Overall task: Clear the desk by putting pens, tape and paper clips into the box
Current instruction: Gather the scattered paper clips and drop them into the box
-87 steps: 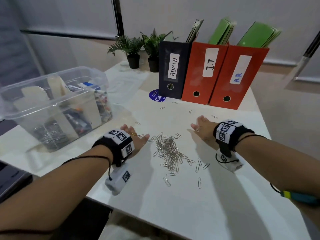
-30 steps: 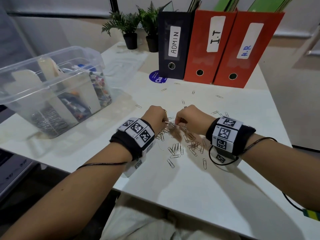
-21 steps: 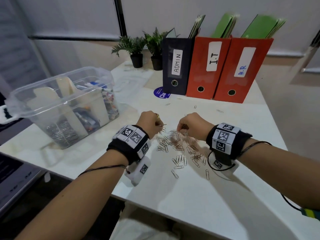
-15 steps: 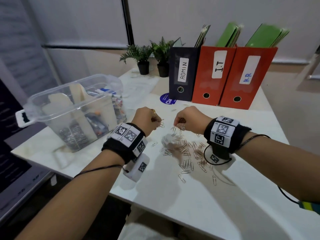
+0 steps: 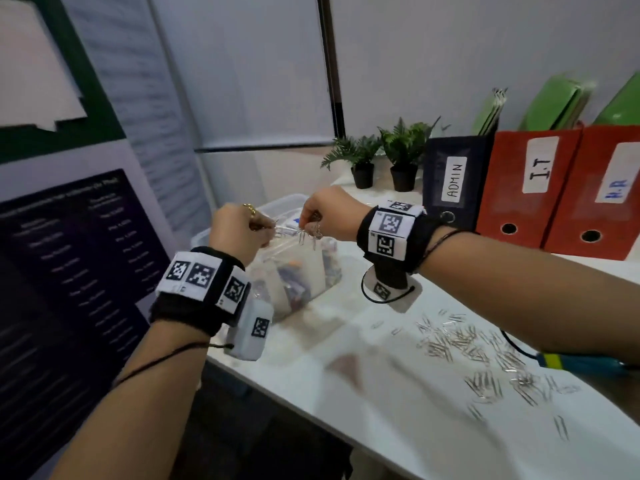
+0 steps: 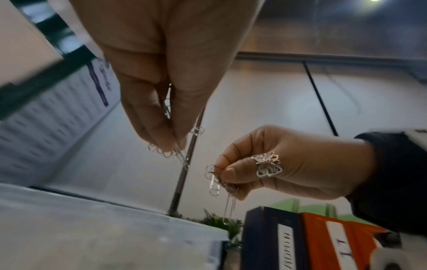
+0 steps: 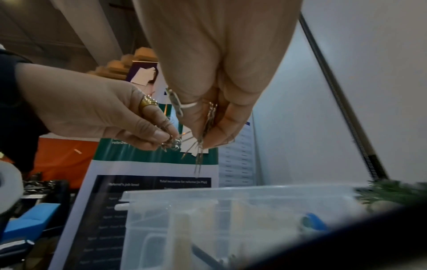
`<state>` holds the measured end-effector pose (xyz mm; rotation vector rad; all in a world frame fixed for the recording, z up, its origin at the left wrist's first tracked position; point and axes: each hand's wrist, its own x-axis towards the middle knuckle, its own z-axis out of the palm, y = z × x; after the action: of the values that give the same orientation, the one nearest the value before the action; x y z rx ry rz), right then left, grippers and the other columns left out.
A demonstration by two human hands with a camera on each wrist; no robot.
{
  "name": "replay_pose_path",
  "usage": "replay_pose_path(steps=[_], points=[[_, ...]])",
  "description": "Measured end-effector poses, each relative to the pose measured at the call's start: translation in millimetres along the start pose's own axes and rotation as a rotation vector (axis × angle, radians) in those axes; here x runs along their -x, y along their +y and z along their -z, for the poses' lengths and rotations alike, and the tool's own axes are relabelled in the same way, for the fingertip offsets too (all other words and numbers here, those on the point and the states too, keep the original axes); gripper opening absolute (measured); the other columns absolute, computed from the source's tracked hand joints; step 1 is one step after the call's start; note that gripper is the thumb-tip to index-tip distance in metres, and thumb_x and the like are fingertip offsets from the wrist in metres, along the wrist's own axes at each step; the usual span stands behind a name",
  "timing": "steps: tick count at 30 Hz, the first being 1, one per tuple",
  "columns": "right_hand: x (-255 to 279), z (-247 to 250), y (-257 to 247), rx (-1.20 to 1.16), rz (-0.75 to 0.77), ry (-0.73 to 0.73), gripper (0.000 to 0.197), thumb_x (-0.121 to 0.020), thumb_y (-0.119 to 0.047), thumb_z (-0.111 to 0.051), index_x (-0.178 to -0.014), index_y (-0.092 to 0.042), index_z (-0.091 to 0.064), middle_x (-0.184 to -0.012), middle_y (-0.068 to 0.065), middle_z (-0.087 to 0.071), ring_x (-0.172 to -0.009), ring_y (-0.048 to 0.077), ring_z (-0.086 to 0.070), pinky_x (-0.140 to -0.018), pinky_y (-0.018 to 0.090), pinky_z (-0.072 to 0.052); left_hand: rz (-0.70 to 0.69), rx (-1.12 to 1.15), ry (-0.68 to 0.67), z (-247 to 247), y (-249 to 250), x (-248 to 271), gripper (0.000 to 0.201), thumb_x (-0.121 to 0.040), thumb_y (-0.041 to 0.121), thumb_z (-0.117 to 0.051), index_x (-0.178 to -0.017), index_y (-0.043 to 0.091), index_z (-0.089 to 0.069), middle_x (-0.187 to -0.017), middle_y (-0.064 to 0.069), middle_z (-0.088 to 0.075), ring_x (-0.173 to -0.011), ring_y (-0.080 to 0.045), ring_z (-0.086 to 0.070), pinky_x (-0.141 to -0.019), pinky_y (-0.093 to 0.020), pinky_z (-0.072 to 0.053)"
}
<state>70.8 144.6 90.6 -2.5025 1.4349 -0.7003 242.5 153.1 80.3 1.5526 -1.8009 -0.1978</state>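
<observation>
Both hands hang side by side above the clear plastic box (image 5: 311, 271), each pinching a bunch of silver paper clips. My left hand (image 5: 239, 233) holds its clips (image 6: 171, 151) between thumb and fingertips. My right hand (image 5: 329, 213) pinches another bunch (image 5: 310, 235), and some clips dangle below its fingers (image 7: 198, 155). The box (image 7: 231, 210) lies directly under both hands, with dividers and stationery inside. Several more paper clips (image 5: 478, 358) lie scattered on the white desk (image 5: 381, 393) to the right.
Two small potted plants (image 5: 384, 154) and a row of binders, one dark labelled ADMIN (image 5: 453, 181) and two orange (image 5: 540, 188), stand at the desk's back. A dark poster board (image 5: 69, 258) stands left of the desk.
Both hands closed on clips from the pile, rose off the desk and swung left until they hang over the box. The head view turned left with them.
</observation>
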Motion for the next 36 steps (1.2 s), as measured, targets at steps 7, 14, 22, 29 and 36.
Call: replay_pose_path(steps=[7,14,22,29,36], points=[[-69,-41,-60,-0.051,0.070,-0.055,0.021,-0.088,-0.007,-0.060,-0.105,-0.006,-0.072,-0.104,0.013,-0.072,-0.097,0.023,-0.068,-0.088,0.025,-0.049,0.251,-0.056,0.008,38,-57,-22,0.028,-0.078,-0.003,-0.070,-0.058,0.013,-0.060,-0.052,0.005,-0.053,-0.029,0.011,-0.047,-0.036,-0.002,-0.040],[-104,-82,-75,0.065,0.022,-0.200,0.023,-0.087,-0.011,-0.063,-0.107,-0.004,-0.071,-0.107,0.016,-0.070,-0.102,0.028,-0.065,-0.079,0.027,-0.046,0.347,-0.380,-0.214,36,-75,-44,0.010,-0.075,0.012,-0.072,-0.082,0.004,-0.072,-0.085,-0.010,-0.073,-0.081,-0.022,-0.069,-0.078,-0.031,-0.056],[-109,-87,-62,0.092,0.019,-0.308,0.044,-0.084,-0.008,-0.064,-0.127,-0.012,-0.057,-0.121,0.007,-0.064,-0.114,0.022,-0.059,-0.099,0.028,-0.045,0.305,-0.405,-0.282,26,-79,-54,0.021,-0.087,0.003,-0.056,-0.105,0.009,-0.065,-0.109,-0.012,-0.069,-0.104,-0.025,-0.064,-0.090,-0.031,-0.050],[-93,-78,-52,-0.037,0.025,-0.220,0.037,-0.083,-0.001,-0.055,-0.117,-0.013,-0.066,-0.114,0.006,-0.068,-0.108,0.020,-0.062,-0.098,0.031,-0.047,0.257,-0.404,-0.256,15,-77,-51,0.046,-0.083,-0.002,-0.057,-0.125,0.017,-0.058,-0.119,-0.011,-0.064,-0.108,-0.024,-0.062,-0.088,-0.028,-0.049],[-70,-73,-43,-0.147,0.044,-0.162,0.037,-0.086,-0.001,-0.051,-0.119,-0.009,-0.064,-0.115,0.010,-0.067,-0.109,0.020,-0.061,-0.092,0.023,-0.046,0.287,-0.372,-0.226,16,-71,-43,0.041,-0.075,0.007,-0.072,-0.114,0.015,-0.061,-0.101,-0.008,-0.070,-0.096,-0.022,-0.068,-0.088,-0.031,-0.054]])
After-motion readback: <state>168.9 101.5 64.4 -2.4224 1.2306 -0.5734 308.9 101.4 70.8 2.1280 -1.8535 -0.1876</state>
